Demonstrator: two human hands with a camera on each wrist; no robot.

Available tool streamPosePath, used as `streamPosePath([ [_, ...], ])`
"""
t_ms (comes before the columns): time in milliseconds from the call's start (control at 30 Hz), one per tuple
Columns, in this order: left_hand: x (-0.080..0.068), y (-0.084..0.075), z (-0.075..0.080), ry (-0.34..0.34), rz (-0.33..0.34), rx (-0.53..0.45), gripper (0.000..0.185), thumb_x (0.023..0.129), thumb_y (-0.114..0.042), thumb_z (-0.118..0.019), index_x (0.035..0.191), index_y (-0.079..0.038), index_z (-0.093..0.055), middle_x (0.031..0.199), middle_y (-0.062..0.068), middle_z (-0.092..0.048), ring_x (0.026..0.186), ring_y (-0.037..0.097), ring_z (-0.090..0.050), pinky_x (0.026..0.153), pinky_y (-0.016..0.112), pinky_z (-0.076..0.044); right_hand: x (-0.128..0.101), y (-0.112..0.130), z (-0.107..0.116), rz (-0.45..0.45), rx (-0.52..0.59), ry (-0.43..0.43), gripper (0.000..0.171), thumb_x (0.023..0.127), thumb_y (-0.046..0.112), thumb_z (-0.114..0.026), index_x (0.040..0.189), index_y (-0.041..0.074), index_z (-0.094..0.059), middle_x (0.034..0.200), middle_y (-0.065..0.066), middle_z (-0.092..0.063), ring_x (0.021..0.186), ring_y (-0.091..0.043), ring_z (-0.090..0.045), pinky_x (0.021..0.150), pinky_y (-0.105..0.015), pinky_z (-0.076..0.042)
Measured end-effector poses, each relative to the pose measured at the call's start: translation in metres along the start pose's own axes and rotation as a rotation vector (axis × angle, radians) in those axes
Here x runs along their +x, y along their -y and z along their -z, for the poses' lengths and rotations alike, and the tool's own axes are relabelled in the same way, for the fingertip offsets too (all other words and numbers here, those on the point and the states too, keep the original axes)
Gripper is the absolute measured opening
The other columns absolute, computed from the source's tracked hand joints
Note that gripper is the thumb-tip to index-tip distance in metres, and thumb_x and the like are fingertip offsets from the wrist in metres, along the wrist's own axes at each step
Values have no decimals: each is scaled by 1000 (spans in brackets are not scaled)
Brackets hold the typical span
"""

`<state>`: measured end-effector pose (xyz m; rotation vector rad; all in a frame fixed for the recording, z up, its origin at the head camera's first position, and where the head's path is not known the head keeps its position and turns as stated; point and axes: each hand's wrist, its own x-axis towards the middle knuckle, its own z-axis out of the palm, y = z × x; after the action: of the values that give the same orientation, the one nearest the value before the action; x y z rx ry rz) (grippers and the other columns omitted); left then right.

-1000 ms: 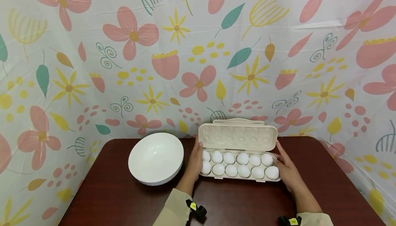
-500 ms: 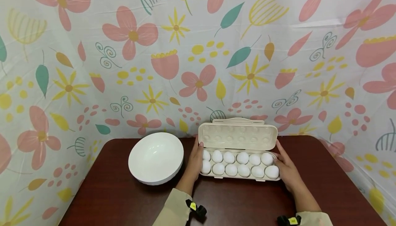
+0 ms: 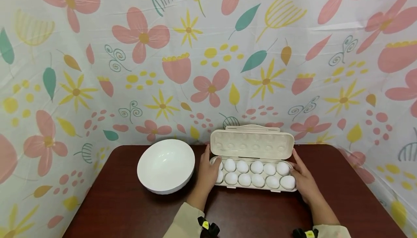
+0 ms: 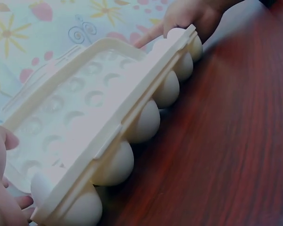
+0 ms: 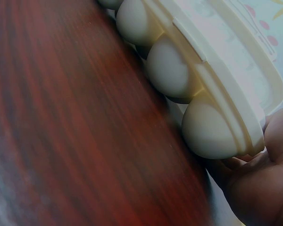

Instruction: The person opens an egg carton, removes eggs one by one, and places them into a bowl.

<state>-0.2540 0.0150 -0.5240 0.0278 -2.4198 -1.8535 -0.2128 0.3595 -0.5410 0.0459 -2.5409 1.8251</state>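
A cream egg carton [image 3: 252,144] sits with its lid raised near the back of the table, two rows of white eggs [image 3: 257,168] in its cups. My left hand [image 3: 207,173] is round the carton's left end. Its thumb reaches in over the leftmost eggs, while other fingertips [image 4: 24,201] show at the end in the left wrist view. At the opposite end my right hand [image 3: 303,182] grips the carton, thumb at the upper edge and fingers tucked beneath, as the right wrist view shows. The undersides of the egg cups [image 5: 212,127] sit close over the wood.
A large white bowl [image 3: 165,165] stands left of the carton, a short gap from my left hand. The dark red-brown table [image 3: 251,212] extends in front of both. Behind its back edge hangs a flower-printed cloth [image 3: 208,50], close to the raised lid.
My left hand has shifted slightly right, and its thumb has moved inward over the leftmost eggs. My right hand keeps its grip. The carton stays in place; the head view has turned slightly.
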Motion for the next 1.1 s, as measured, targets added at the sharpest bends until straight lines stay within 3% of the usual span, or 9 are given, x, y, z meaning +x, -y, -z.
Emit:
streamPosePath([
  [233,-11,-4,-2,-6,-127,71,73,95,-21,-63,159,-11,-31,156,18,-37,147,35,-36,117,56,-34,-1,0,2,10,-39,-25,66,110,15,-32,161,42,1,147,-22,-43,107,16,-51,81,-17,-51],
  [400,-17,-3,1,-41,-246,176,70,91,-14,-68,154,-4,-39,149,20,-43,141,38,-42,112,56,-40,-1,0,1,7,-47,-23,65,111,16,-33,161,41,1,149,-27,-41,107,17,-49,82,-16,-50],
  [533,-21,-6,7,-50,-282,292,67,88,-14,-72,150,-7,-47,143,17,-49,134,37,-48,107,53,-45,-2,-1,1,1,-39,-21,65,111,17,-32,160,42,2,151,-31,-38,106,17,-50,81,-17,-51],
  [767,-25,-14,18,11,-297,442,61,87,-18,-75,144,-10,-55,131,13,-56,123,31,-53,98,46,-51,-1,0,0,-5,-20,-13,65,111,17,-32,160,42,3,152,-34,-35,106,16,-51,80,-18,-52],
  [1100,-31,-15,27,45,-388,624,38,82,-22,-78,119,-11,-72,109,9,-64,100,28,-59,85,41,-52,0,1,0,-5,-20,-19,65,111,17,-32,160,43,2,151,-31,-38,106,15,-52,80,-18,-52],
])
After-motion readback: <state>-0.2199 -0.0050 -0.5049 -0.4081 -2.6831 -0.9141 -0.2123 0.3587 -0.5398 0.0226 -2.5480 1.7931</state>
